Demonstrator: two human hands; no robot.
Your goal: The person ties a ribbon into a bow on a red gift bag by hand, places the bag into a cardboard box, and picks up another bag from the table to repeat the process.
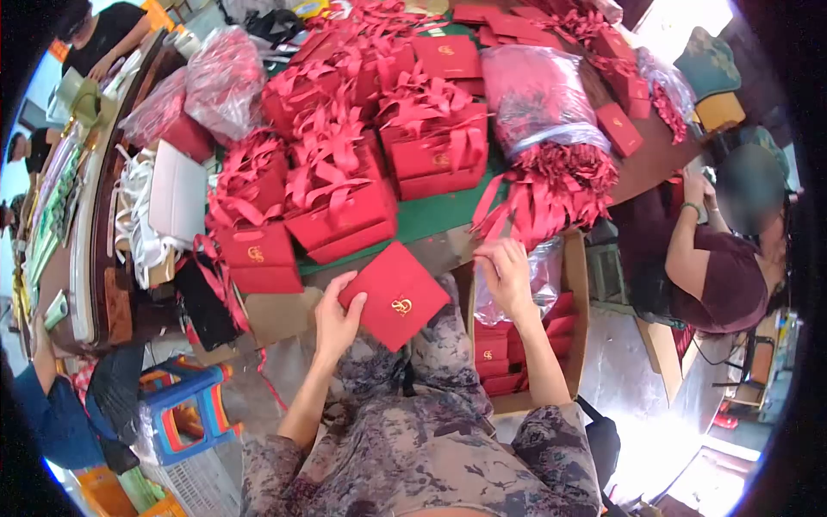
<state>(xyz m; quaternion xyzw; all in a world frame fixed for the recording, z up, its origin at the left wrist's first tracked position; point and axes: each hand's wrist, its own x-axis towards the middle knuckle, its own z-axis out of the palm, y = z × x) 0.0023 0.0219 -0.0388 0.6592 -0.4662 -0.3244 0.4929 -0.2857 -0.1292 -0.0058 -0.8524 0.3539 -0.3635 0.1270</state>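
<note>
My left hand (pixel 338 318) grips the left corner of a flat red box (pixel 394 295) with a gold emblem, held above my lap. Out to the right, my right hand (pixel 506 274) has its fingers pinched at the lower ends of red ribbons (pixel 534 202). Those ribbons hang in a thick bunch from a clear plastic bag (pixel 538 95) on the table. Below my right hand stands an open cardboard carton (pixel 579 319) with red boxes and clear plastic inside.
Rows of red ribboned bags (pixel 340 207) cover the green-topped table (pixel 444 214). White cords and a pale box (pixel 177 194) lie to the left. Blue stools (pixel 189 405) stand lower left. A person (pixel 724 267) sits at the right; others are at the left edge.
</note>
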